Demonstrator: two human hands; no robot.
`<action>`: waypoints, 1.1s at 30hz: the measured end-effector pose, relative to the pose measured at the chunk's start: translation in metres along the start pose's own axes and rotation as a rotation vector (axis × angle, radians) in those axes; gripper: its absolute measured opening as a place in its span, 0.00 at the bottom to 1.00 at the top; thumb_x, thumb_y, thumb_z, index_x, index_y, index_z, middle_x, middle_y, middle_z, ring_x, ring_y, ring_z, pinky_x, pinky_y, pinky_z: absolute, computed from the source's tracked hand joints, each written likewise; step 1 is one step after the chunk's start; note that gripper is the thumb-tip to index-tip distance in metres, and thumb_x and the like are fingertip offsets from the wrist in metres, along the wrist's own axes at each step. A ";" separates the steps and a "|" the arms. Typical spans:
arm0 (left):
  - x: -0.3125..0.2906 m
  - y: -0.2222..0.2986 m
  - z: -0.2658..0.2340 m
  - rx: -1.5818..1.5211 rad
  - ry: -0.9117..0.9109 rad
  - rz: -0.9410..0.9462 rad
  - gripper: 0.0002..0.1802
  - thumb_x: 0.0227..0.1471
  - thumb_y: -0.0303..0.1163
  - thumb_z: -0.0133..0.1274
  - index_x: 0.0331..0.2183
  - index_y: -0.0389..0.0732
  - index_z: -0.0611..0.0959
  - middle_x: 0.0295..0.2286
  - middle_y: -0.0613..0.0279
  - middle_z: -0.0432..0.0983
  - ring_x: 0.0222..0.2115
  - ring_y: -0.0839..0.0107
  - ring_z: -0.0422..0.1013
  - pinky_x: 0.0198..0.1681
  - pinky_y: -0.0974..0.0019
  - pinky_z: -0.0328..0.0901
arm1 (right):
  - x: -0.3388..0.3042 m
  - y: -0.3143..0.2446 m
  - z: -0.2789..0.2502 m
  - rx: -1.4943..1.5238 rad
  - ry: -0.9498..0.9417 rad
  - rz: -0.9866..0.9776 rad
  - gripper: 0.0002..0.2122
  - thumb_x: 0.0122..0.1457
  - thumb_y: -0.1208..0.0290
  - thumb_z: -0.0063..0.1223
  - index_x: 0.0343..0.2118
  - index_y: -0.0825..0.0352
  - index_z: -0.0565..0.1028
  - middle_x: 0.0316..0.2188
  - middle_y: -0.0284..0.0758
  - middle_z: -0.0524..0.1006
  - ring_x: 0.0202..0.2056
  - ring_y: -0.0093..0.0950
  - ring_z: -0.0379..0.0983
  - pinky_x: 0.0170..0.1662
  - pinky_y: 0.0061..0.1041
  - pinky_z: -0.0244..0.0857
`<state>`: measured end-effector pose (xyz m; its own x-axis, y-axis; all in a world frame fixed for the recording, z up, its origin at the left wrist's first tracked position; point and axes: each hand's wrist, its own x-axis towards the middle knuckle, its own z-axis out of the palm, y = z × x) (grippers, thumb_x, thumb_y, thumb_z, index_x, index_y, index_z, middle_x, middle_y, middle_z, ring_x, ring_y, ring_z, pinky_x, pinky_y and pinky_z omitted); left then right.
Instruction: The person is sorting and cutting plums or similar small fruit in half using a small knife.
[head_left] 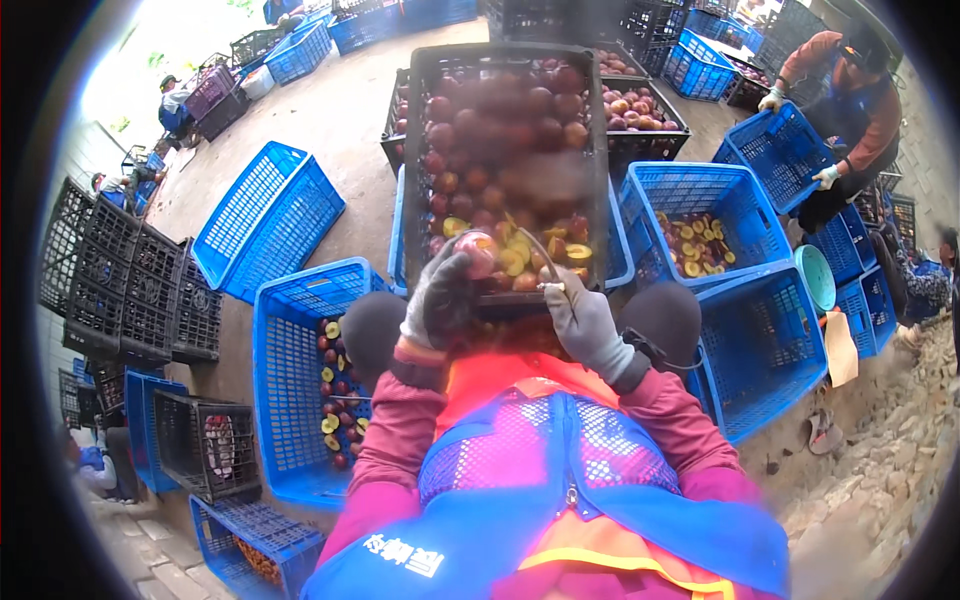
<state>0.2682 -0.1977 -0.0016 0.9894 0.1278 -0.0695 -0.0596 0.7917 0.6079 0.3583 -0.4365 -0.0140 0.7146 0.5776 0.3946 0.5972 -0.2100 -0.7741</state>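
Observation:
My gloved left hand (pixel 440 295) is closed around a reddish plum (pixel 477 253) at the near end of a dark crate (pixel 602 180). Just to its right, my gloved right hand (pixel 587 325) grips a thin, curved tool that looks like a small hooked knife (pixel 540 252), its tip close to the plum. Whole plums (pixel 480 130) fill most of the crate, partly blurred by a smudge. Cut plum halves with yellow flesh (pixel 515 258) lie at its near end, below both hands. The crate rests over a blue crate, whose sides show beside it.
A blue crate (pixel 270 390) at my left and another blue crate (pixel 690 180) at my right hold cut plums. Black crates of plums (pixel 640 108) stand behind. A co-worker (pixel 850 100) at the right handles a blue crate (pixel 775 155). Stacked black crates (pixel 120 270) line the left.

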 end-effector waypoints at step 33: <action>-0.004 -0.054 0.002 0.644 0.280 0.222 0.25 0.68 0.50 0.60 0.54 0.41 0.78 0.39 0.66 0.77 0.37 0.75 0.73 0.40 0.68 0.72 | -0.018 -0.005 0.040 -0.435 -0.207 -0.052 0.11 0.73 0.60 0.52 0.42 0.63 0.71 0.17 0.42 0.78 0.18 0.46 0.78 0.22 0.47 0.69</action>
<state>0.2677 -0.2423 -0.0328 0.8869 0.4604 -0.0378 -0.0796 0.2329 0.9692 0.3279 -0.4140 -0.0374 0.6182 0.7321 0.2862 0.7589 -0.4610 -0.4600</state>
